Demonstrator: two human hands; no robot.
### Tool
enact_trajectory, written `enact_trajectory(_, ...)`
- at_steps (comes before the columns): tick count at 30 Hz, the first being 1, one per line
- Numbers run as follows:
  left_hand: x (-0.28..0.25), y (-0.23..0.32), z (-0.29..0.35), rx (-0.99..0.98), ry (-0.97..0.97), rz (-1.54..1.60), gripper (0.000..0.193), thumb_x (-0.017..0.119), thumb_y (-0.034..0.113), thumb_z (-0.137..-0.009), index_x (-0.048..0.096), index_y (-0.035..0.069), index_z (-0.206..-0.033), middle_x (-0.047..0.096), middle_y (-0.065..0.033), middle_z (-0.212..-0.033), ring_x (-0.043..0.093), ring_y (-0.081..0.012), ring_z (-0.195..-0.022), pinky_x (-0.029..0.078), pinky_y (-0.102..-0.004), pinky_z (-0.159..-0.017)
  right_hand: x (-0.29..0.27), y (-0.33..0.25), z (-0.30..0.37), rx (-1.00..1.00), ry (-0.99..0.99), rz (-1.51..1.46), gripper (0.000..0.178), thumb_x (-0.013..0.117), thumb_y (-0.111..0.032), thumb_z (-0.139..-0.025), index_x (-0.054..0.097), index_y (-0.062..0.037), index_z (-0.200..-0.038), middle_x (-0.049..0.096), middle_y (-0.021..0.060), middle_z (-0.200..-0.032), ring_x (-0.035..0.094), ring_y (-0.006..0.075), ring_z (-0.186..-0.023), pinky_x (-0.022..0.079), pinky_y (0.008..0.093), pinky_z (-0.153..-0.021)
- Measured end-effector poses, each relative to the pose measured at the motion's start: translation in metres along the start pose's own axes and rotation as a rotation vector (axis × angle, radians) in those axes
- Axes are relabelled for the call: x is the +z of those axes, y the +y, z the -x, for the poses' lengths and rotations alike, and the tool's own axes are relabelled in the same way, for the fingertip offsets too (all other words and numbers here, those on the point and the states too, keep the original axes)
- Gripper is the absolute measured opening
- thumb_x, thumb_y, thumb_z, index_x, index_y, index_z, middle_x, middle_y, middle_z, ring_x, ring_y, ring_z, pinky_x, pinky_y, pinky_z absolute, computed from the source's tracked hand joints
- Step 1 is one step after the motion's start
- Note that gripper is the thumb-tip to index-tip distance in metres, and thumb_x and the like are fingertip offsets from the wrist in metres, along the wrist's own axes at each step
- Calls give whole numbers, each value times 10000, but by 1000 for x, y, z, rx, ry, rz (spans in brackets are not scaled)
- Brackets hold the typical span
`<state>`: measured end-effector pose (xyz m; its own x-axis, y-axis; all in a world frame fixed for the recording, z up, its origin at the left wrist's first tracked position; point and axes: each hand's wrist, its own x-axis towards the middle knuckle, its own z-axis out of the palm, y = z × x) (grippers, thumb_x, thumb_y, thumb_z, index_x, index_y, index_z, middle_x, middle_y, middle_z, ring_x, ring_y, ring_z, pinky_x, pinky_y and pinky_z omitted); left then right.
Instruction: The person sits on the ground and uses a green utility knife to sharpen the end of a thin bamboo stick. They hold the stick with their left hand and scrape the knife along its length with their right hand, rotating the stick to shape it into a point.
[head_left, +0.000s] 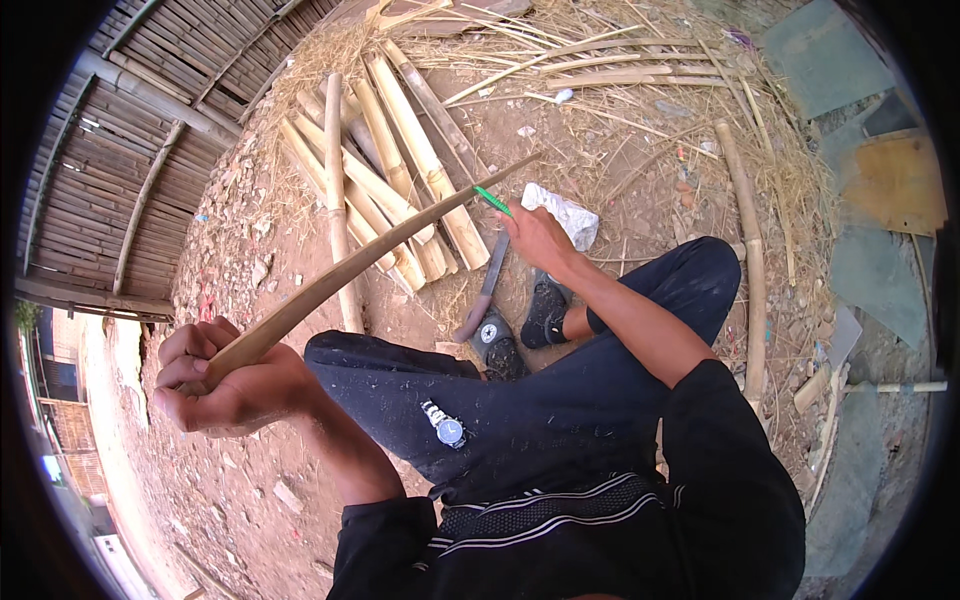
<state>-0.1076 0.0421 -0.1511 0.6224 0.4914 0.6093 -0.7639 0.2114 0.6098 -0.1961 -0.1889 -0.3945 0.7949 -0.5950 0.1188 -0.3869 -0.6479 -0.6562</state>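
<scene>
Clasping one bamboo strip [345, 268], left fingers [184, 344] curl; right fingers [517, 222] hold one green tool [491, 200] (seemingly knife-like).

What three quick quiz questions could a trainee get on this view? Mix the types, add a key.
1. Which hand grips the long tan strip at its wider-looking end?
2. True or false: the silver watch lies on the dark trousers.
3. What colour is the slim object held in the right hand? (a) red, (b) green, (c) yellow

Key:
1. The left hand.
2. True.
3. b
</scene>
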Motion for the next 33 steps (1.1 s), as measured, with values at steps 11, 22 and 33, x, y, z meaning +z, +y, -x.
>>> enact_trajectory(11, -15, -2, 6, -47, -138, 226, 388, 337, 360, -875, 269, 133, -569, 287, -3, -567, 126, -72, -410, 125, -212, -396, -63, -19, 7, 178, -27, -35, 366, 446, -305, -929, 543, 37, -843, 549, 237, -673, 570, 371, -693, 430, 434, -592)
enact_trajectory(22, -12, 21, 29, -87, -142, 332, 384, 335, 347, -847, 265, 123, -544, 258, -2, -528, 152, -76, -393, 146, -218, -385, -76, -124, 111, -45, -58, -146, 201, 523, -171, -896, 500, 23, -845, 514, 209, -545, 552, 383, -505, 404, 454, -448)
enact_trajectory(33, -17, 21, 30, -65, -266, 329, 340, 312, 327, -820, 247, 129, -552, 245, 2, -546, 180, -76, -423, 347, -222, -502, -83, -122, 118, -130, 3, -13, 200, 515, -188, -891, 500, 5, -840, 536, 183, -515, 572, 360, -485, 437, 451, -431)
